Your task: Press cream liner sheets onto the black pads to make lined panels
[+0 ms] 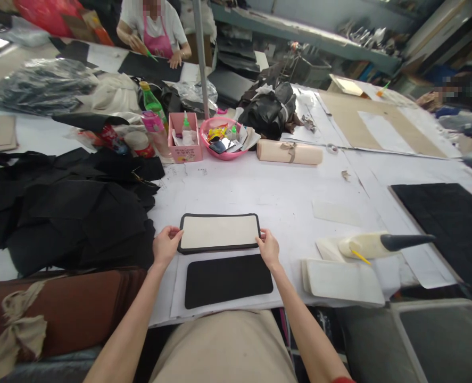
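While left hand (167, 246) and right hand (268, 248) pinch opposite ends of the black-bordered cream panel (220, 232), just below frame centre, uneven pull could skew it. Plain black panel (230, 282), lower centre, might get nudged

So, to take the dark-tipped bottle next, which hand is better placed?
Probably the right hand: the bottle lies on that side, behind the white stack. The left hand is farther, at the other end of the panel. The right would need to release the panel first.
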### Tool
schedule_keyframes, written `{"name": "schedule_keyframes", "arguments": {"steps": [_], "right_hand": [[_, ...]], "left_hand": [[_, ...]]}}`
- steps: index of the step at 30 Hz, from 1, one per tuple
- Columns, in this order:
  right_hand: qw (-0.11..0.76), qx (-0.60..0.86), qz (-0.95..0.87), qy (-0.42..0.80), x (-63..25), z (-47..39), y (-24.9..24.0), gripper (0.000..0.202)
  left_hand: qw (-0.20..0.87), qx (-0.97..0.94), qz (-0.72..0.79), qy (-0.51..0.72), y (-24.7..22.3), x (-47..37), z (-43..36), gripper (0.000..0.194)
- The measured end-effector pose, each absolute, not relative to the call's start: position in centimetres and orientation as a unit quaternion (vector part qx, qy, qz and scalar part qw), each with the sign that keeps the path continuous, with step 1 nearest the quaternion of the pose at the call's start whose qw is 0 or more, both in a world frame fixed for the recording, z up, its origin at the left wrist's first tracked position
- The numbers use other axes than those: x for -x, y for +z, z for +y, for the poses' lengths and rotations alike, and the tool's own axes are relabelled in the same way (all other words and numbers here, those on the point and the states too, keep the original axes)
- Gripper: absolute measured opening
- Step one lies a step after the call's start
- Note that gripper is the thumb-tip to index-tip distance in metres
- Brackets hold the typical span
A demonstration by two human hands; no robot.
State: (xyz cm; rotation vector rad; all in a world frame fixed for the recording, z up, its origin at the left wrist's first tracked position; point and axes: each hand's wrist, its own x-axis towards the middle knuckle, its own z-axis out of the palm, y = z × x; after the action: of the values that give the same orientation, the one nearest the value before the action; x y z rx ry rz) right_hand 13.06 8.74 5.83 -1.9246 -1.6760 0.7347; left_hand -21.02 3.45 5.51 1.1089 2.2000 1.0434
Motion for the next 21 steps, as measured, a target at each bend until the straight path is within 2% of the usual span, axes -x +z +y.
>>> {"name": "schedule_keyframes", "arguments": {"steps": [5, 8, 11, 14, 17, 21], "right_hand": [[0.195, 0.704, -0.646, 0.221, -13.5, 8.6, 5.2, 0.026], [0.186, 0.706, -0.659, 0.181, -13.7, 8.4, 5.6, 0.027], [0.211, 0.686, -0.691, 0.087, -12.7, 8.8, 6.6, 0.032], [0.226, 0.629, -0.742, 0.048, -9.9, 10.3, 7.0, 0.032], [0.199, 0.574, -0.793, 0.055, -6.9, 12.3, 6.5, 0.037], [0.163, 0.545, -0.820, 0.066, -4.3, 13.8, 4.4, 0.047]], "left_hand": [[0.210, -0.397, 0.828, 0.335, 4.8, 21.1, 3.1, 0.032], [0.127, -0.412, 0.850, 0.304, 5.5, 20.4, 2.9, 0.034], [0.038, -0.508, 0.810, 0.292, 6.5, 17.8, 3.7, 0.035], [0.047, -0.616, 0.736, 0.277, 7.6, 13.9, 6.3, 0.039], [0.105, -0.692, 0.679, 0.223, 9.2, 10.8, 9.5, 0.044], [0.043, -0.699, 0.689, 0.189, 11.6, 10.2, 11.3, 0.046]]}}
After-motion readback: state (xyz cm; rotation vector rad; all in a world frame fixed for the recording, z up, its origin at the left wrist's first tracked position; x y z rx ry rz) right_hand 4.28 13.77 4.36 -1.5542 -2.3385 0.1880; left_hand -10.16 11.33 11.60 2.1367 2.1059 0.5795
